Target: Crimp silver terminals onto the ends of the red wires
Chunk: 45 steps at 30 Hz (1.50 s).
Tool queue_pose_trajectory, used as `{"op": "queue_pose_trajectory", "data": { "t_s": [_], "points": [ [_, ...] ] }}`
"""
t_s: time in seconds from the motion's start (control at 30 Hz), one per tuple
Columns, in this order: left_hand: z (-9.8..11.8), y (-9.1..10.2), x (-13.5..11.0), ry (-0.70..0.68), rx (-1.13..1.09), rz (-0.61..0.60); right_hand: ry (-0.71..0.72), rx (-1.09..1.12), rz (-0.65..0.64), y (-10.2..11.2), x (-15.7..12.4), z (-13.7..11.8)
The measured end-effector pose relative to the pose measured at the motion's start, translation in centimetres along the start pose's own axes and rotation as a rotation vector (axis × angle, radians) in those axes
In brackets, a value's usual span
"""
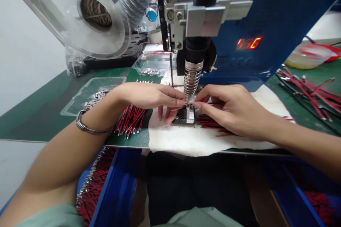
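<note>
My left hand (154, 98) and my right hand (229, 108) meet under the metal nozzle (192, 79) of a blue machine (266, 17). Both pinch a thin red wire (189, 104) at their fingertips, just above a small dark fixture (184, 116) on a white cloth (197, 140). A silver bangle (87, 126) sits on my left wrist. A bundle of short red wires (130, 120) lies under my left hand, and more red wires (210, 122) lie under my right hand.
A clear reel (80, 14) stands at the back left. Small metal parts (97, 95) lie on a clear sheet on the green bench (39, 113). Longer red wires (309, 92) lie at the right. A blue bin (112, 191) with wires sits below the bench edge.
</note>
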<state>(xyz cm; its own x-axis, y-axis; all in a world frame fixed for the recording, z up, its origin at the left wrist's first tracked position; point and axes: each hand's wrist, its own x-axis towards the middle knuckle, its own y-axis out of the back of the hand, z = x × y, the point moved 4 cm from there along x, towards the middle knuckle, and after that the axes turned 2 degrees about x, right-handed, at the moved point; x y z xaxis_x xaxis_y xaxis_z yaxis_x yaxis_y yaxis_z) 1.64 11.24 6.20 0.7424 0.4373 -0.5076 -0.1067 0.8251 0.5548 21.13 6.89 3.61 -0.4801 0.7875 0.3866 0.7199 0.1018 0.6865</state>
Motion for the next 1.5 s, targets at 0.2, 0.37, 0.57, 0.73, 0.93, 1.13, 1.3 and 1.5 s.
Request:
{"op": "queue_pose_trajectory", "data": {
  "t_s": [0.2,0.37,0.57,0.73,0.93,1.13,1.3,1.5],
  "points": [
    [-0.11,-0.06,0.20,-0.042,-0.031,-0.003,0.015,0.001,0.001,0.11,0.02,-0.16],
    [-0.24,-0.06,0.24,-0.059,-0.059,0.010,0.003,0.005,-0.002,0.12,-0.05,-0.14],
    [-0.20,-0.12,0.22,-0.070,-0.054,0.002,-0.007,0.025,0.000,0.12,-0.11,-0.04],
    [-0.07,-0.05,0.36,-0.058,-0.041,0.003,-0.009,0.014,0.000,0.06,-0.05,-0.08],
    [-0.25,-0.09,0.27,-0.051,-0.048,0.000,-0.003,0.034,0.009,-0.04,-0.06,0.01],
    [-0.21,-0.01,0.18,-0.026,-0.044,-0.001,-0.019,0.048,0.006,0.01,-0.10,0.05],
    [-0.38,0.00,0.15,-0.031,-0.059,-0.003,-0.015,0.055,0.013,0.02,-0.03,-0.09],
    [-0.18,-0.02,0.13,-0.018,-0.031,0.001,-0.011,0.051,0.012,-0.01,-0.07,0.01]
  ]
}}
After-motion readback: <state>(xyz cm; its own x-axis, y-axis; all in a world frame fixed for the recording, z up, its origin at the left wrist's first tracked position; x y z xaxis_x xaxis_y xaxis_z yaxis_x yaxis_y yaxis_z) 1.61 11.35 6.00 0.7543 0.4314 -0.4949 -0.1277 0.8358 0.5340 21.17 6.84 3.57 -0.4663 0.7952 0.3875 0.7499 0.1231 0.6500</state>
